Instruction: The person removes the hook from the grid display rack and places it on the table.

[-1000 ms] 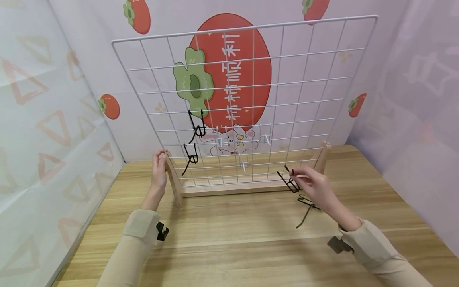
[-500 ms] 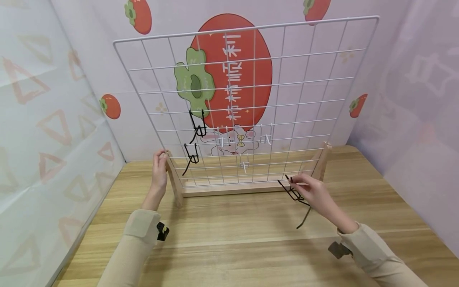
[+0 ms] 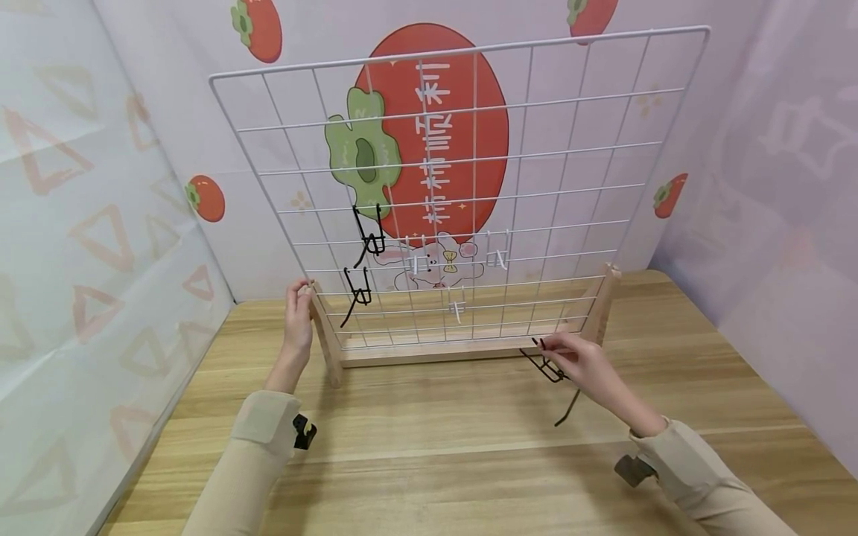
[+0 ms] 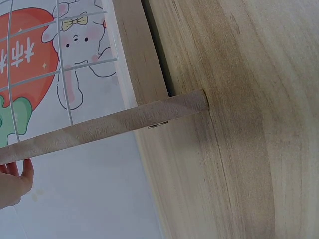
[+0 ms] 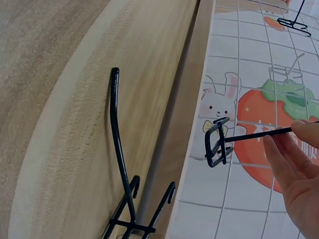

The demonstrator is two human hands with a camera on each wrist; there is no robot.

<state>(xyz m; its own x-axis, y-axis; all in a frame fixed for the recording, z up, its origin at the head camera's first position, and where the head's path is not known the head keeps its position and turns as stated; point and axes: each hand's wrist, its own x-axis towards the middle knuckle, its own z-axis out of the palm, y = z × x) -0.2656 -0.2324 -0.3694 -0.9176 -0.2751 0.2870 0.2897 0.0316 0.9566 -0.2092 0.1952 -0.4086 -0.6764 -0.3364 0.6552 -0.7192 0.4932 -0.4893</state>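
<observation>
My left hand (image 3: pixel 299 316) grips the upper end of the left wooden support (image 3: pixel 325 335) of a white wire grid rack (image 3: pixel 469 156). In the left wrist view its fingertips lie on the support's edge. My right hand (image 3: pixel 590 368) pinches a black metal display hook (image 3: pixel 551 370) by its long prong, low in front of the rack's right end. The right wrist view shows thumb and fingers on the prong, with the hook's frame (image 5: pixel 219 142) pointing away from the hand. Another black hook (image 5: pixel 115 109) lies on the table below, partly hidden by my right hand in the head view.
Two black hooks (image 3: pixel 362 295) hang on the grid's left side. Several small white hooks (image 3: pixel 457 307) hang nearer its middle. A wooden crossbar (image 3: pixel 436 351) joins the supports on the wood-grain table (image 3: pixel 429 461). A patterned wall covering (image 3: pixel 556 74) stands close behind.
My right hand has lowered with its black hook, which now overlaps the hook on the table in the head view. The left hand stays on the support.
</observation>
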